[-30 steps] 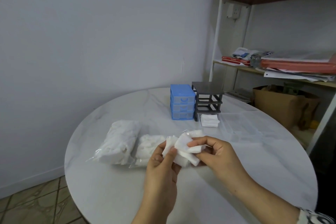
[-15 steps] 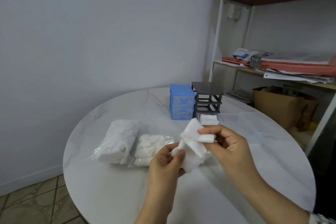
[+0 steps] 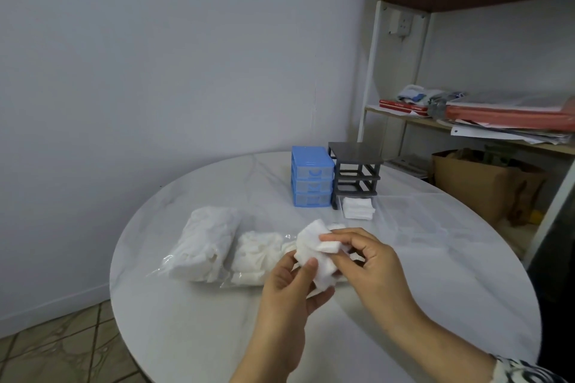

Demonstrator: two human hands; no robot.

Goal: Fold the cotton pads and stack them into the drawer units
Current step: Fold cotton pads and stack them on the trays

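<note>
Left hand: the left hand point(image 3: 287, 284) holds the lower part of a white cotton pad point(image 3: 314, 250) above the table's near half, thumb pressed on its front face, fingers curled behind it.
Right hand: the right hand point(image 3: 368, 261) pinches a folded-over edge of the same pad between thumb and fingertips.
Pad in hand: partly folded, one flap doubled over, the rest loose (so the fold looks unfinished, as I judge it).
Done so far: a small stack of folded pads point(image 3: 357, 208) lies on the table point(image 3: 193, 336) toward its far edge, touching or just in front of the foot of the dark grey drawer frame point(image 3: 356, 172); whether it sits in a clear drawer I cannot tell.
Drawer units: the blue drawer unit point(image 3: 311, 180) stands just left of the grey frame, its three drawers pushed in; their contents are not readable. The grey frame's slots look empty.
Left to do: two plastic bags of pads, a larger bag point(image 3: 207, 244) toward the table's left edge and a smaller bag point(image 3: 258, 253) beside it, look well filled.
Judgement: early in the task; most folding and all visible stacking into the units remain.
</note>
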